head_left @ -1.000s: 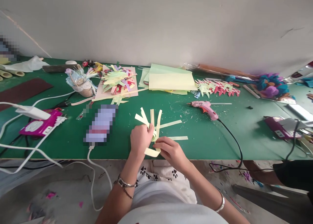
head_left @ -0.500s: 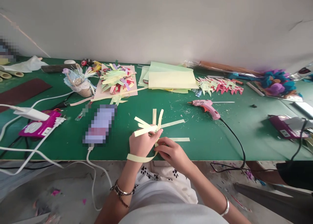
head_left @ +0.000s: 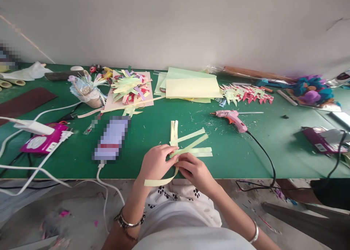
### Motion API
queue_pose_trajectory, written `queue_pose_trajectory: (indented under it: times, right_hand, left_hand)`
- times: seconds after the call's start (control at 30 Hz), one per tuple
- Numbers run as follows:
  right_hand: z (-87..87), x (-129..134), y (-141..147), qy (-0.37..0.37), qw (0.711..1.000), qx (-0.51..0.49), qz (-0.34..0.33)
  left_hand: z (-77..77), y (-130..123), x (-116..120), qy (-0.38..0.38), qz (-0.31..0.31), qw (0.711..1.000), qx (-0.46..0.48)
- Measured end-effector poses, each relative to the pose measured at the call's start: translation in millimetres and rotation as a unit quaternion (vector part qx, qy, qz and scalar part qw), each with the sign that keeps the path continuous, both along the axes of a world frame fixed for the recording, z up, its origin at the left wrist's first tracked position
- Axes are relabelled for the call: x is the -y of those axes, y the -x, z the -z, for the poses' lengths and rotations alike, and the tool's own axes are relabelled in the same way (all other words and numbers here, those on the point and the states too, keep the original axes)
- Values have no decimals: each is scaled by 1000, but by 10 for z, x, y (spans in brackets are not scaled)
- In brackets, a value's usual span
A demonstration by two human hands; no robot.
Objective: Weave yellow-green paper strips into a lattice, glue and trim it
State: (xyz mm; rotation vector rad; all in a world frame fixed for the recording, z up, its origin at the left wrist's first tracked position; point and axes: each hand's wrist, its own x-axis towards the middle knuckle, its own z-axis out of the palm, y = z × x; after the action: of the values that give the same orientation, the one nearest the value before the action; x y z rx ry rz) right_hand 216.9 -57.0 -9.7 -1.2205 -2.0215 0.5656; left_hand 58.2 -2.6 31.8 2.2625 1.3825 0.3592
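Pale yellow-green paper strips point(head_left: 191, 134) cross each other near the table's front edge, their ends pointing away from me and to the right. My left hand point(head_left: 158, 160) is closed on them from the left, thumb and fingers pinching where the strips meet. From the right, my right hand point(head_left: 193, 168) pinches at the same crossing, its fingertips close to my left thumb. One loose strip point(head_left: 158, 182) curls down from between the hands and out to the left, past the table edge. The exact crossing is partly hidden by my fingers.
A pink glue gun point(head_left: 231, 119) lies to the right, its cord running off the front edge. A phone point(head_left: 112, 137) on a cable lies left. Paper sheets point(head_left: 193, 88), a pile of coloured strips point(head_left: 128, 88) and a woven red-and-green strip piece point(head_left: 248, 94) are at the back.
The strips that stuck up over my left hand now lie folded over, pointing right and away. My left hand has turned flatter, fingers over the crossing. My right hand has barely moved.
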Motion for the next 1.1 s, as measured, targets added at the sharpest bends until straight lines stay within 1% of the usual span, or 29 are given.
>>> queue_pose_trajectory:
  times: [0.13,0.33,0.5,0.67,0.8,0.93,1.1]
  right_hand:
    - [-8,-2,-11,-23,999,28,24]
    - [-23,3,-26,-37,998,41,16]
    - [-44,-6,-19,-2,1000,-1,11]
    - [-67,-10,-14,45,997,-54,38]
    - [-81,-11,-5,85,991,-79,60]
    - [-93,-19,7,95,990,-77,67]
    - [-112,-26,9,98,988,-93,76]
  left_hand:
    - [40,20,-16,-20,34,999,-20]
    - [113,17,-47,-34,57,997,-33]
    - [153,-1,-75,-60,70,994,-62]
    - [112,-42,-107,-56,82,993,-67]
    - [71,-63,-111,-69,88,990,-87]
    - [42,-88,-106,-79,86,986,-119]
    - [10,-120,-125,-76,101,985,-115]
